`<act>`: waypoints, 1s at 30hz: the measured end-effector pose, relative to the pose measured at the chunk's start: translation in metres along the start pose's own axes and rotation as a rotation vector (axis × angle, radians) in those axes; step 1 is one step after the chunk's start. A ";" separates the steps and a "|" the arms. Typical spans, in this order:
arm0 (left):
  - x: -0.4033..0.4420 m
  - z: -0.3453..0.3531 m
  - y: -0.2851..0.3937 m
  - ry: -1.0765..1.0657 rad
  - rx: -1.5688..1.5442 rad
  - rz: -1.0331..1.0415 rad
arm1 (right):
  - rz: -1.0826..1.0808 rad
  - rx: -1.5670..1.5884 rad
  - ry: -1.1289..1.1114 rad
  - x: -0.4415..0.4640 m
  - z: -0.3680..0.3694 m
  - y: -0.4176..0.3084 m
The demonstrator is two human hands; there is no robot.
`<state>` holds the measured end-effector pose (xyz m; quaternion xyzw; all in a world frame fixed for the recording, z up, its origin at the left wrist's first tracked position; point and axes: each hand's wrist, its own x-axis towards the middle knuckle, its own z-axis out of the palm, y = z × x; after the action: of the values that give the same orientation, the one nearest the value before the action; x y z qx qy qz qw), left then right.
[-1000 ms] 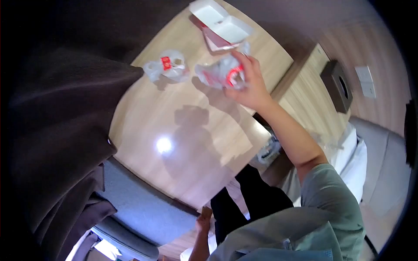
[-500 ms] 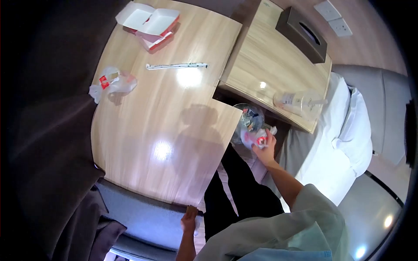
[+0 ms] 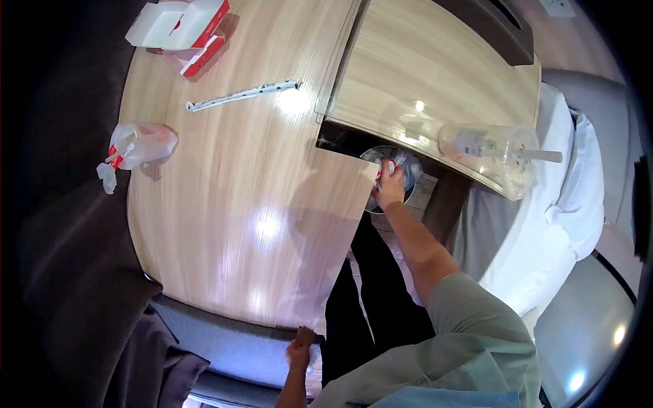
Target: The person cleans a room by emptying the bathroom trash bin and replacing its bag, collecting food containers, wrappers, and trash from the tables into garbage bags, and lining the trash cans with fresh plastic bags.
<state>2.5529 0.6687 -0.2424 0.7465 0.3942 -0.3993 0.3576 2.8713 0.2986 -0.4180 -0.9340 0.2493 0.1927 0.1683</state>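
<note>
My right hand reaches down into the mouth of a round trash bin lined with a clear bag. Its fingers are closed on a crumpled red-and-white plastic bag, partly hidden by the hand and the tabletop corner. Beside the near edge of the table, my left hand is closed. Something pale and translucent shows at its right side, too small to name.
Left on the table lie a knotted plastic bag, a wrapped straw and an open red-and-white takeaway box. A clear cup with a straw lies on the side cabinet, near a tissue box. White bedding borders the cabinet.
My right hand has moved the crumpled plastic bag left and up in view, from beside the bin's contents into its mouth. The view has shifted. My left hand stays by the table edge.
</note>
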 end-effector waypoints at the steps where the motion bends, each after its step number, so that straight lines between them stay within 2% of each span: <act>1: 0.002 0.002 -0.004 0.008 -0.001 0.054 | 0.009 -0.093 -0.028 0.005 0.005 0.001; 2: 0.005 0.004 -0.009 0.016 -0.002 0.108 | 0.009 -0.089 -0.031 0.010 0.010 0.001; 4: 0.008 0.007 -0.011 -0.038 -0.078 0.033 | -0.013 -0.295 0.027 0.017 0.022 -0.001; 5: 0.009 0.007 -0.017 -0.031 -0.078 0.034 | -0.017 -0.290 0.027 0.020 0.026 -0.003; 7: 0.011 0.008 -0.042 0.010 0.074 0.152 | 0.035 -0.286 -0.056 0.024 0.025 -0.008; 9: 0.009 0.008 -0.050 0.024 0.204 0.199 | -0.006 -0.278 -0.093 0.012 0.009 -0.005; 11: 0.009 0.010 -0.043 0.023 0.120 0.218 | -0.099 -0.266 -0.167 -0.007 -0.019 -0.002; 13: 0.008 0.011 -0.040 0.009 0.133 0.201 | -0.110 -0.141 -0.070 -0.032 -0.055 -0.001; 15: 0.006 0.011 -0.039 0.004 0.177 0.187 | -0.221 0.004 0.169 -0.049 -0.067 0.018; 17: 0.005 0.010 -0.038 0.003 0.240 0.254 | -0.253 0.125 0.228 -0.067 -0.088 0.010; 19: 0.004 0.008 -0.040 -0.002 0.194 0.254 | -0.405 0.179 0.243 -0.082 -0.118 -0.030; 20: -0.005 0.004 -0.030 -0.023 0.168 0.183 | -0.492 0.260 0.245 -0.086 -0.124 -0.051; 23: -0.001 0.017 -0.056 -0.016 -0.163 -0.045 | -0.751 0.394 0.165 -0.087 -0.119 -0.116; 24: -0.010 0.013 -0.041 -0.037 -0.192 -0.077 | -0.837 0.335 0.151 -0.086 -0.110 -0.137; 25: -0.017 0.011 -0.033 -0.052 -0.224 -0.112 | -0.863 0.316 0.064 -0.084 -0.109 -0.163; 27: -0.042 -0.016 0.041 -0.047 0.055 -0.119 | -0.880 0.312 -0.061 -0.075 -0.118 -0.222; 29: -0.038 -0.006 0.016 0.002 -0.144 -0.084 | -0.889 0.344 -0.074 -0.062 -0.126 -0.281; 30: -0.045 -0.008 0.025 0.014 -0.158 -0.094 | -0.909 0.365 -0.045 -0.055 -0.128 -0.309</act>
<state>2.5607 0.6510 -0.1936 0.6994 0.4618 -0.3778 0.3935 3.0269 0.5213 -0.2154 -0.8991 -0.1578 0.0728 0.4018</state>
